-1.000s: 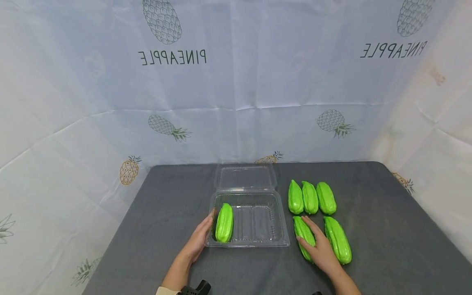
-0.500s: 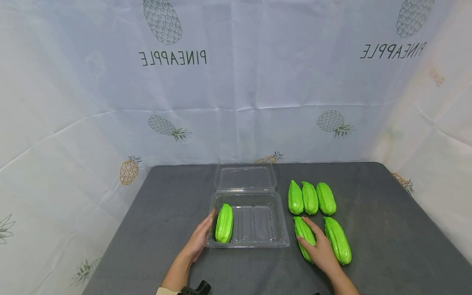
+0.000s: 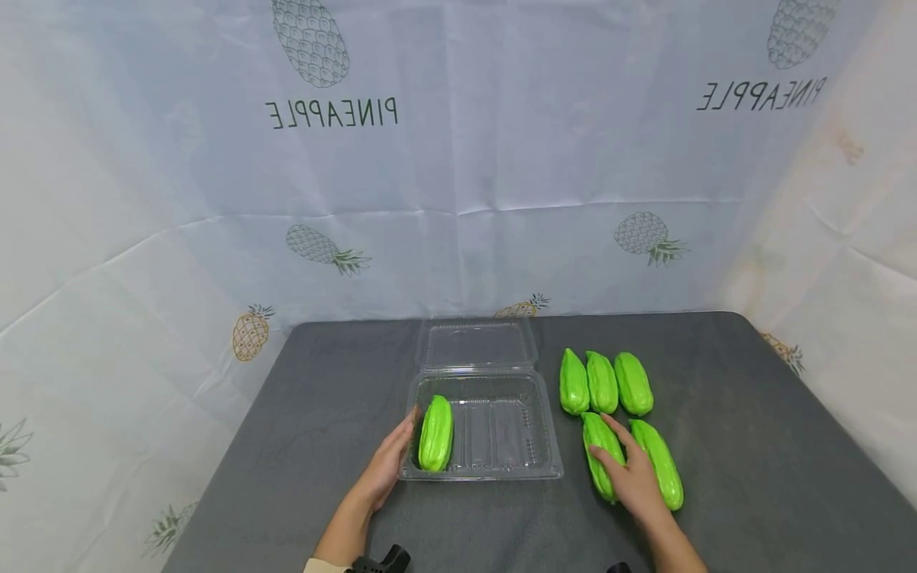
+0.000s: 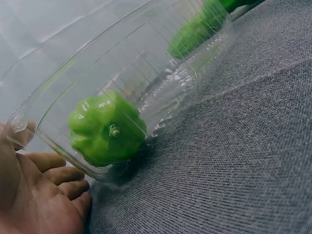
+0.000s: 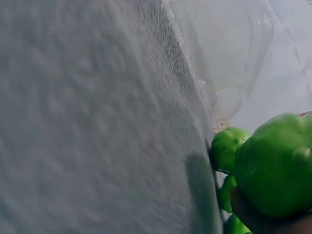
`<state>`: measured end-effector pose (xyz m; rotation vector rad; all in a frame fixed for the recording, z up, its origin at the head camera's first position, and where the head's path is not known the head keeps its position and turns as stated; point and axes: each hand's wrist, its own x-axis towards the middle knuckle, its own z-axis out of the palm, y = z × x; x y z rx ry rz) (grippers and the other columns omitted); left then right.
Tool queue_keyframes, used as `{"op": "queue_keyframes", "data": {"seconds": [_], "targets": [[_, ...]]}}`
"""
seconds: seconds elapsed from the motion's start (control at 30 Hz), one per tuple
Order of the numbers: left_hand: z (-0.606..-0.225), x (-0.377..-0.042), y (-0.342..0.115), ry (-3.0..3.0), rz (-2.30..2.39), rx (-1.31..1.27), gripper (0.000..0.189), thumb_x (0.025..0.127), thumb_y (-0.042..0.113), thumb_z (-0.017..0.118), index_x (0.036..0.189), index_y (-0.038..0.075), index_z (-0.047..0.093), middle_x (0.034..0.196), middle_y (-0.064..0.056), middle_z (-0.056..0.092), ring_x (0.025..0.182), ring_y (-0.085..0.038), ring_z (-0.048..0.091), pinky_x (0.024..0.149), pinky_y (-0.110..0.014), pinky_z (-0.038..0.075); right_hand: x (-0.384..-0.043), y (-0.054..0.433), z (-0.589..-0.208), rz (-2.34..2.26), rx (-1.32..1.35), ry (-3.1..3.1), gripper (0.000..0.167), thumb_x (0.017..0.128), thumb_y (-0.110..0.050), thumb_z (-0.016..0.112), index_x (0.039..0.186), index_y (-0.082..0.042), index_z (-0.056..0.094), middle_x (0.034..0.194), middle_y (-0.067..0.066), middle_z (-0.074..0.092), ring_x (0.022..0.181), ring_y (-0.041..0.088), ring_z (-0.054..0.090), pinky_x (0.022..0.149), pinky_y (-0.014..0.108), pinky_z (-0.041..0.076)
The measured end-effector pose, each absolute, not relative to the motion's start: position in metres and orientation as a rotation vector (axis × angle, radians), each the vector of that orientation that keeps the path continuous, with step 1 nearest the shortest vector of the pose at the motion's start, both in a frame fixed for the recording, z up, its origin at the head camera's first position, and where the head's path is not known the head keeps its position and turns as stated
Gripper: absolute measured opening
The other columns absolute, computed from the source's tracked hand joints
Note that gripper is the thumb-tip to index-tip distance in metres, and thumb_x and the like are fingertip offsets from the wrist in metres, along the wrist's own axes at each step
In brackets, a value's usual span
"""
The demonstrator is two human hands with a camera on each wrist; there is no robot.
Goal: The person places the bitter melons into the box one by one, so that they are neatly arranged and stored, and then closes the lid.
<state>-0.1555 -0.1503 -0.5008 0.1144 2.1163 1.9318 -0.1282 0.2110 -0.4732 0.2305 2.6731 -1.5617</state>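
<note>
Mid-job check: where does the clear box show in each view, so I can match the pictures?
Head: the box is low, near the middle, lid open behind it.
Left wrist: the box slants from the left edge up past top centre.
Right wrist: the box is faint, right of top centre.
Shared landmark: the gray cloth, lower right in left wrist, left side in right wrist.

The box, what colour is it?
The box is clear and see-through, shown best in the head view.
</note>
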Motion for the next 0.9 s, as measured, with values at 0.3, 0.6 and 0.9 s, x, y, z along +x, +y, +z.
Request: {"op": "queue_keyframes", "data": {"seconds": [0.3, 0.6, 0.9], "targets": [[-0.5, -0.155, -0.15, 2.121, 1.931, 0.092, 0.069, 0.1, 0.049, 0.027, 0.15, 0.004, 0.01, 0.157, -0.015, 0.006, 0.144, -0.035, -0.001, 0.116, -0.053, 0.003, -0.135, 0.21, -0.454, -1.683, 0.232, 2.61, 0.059, 0.096, -0.025, 0.052, 0.148, -0.014, 0.026, 0.152, 0.021, 0.021, 0.139, 0.041, 0.022, 0.105, 0.058, 0.029], [-0.5, -0.155, -0.151, 2.115, 1.922, 0.097, 0.068, 0.101, 0.048, 0.026, 0.15, 0.004, 0.008, 0.157, -0.015, 0.004, 0.144, -0.036, -0.002, 0.116, -0.054, 0.002, -0.145, 0.2, -0.441, -1.765, 0.169, 2.575, 0.06, 0.097, -0.032, 0.051, 0.148, -0.016, 0.026, 0.155, 0.017, 0.017, 0.141, 0.039, 0.019, 0.107, 0.059, 0.028], [-0.5, -0.155, -0.151, 2.122, 1.914, 0.115, 0.069, 0.1, 0.048, 0.026, 0.15, 0.003, 0.008, 0.157, -0.016, 0.003, 0.144, -0.035, -0.002, 0.116, -0.055, 0.002, -0.156, 0.181, -0.434, -1.9, 0.175, 2.495, 0.058, 0.096, -0.023, 0.052, 0.148, -0.015, 0.027, 0.153, 0.019, 0.021, 0.137, 0.036, 0.029, 0.103, 0.051, 0.036]]}}
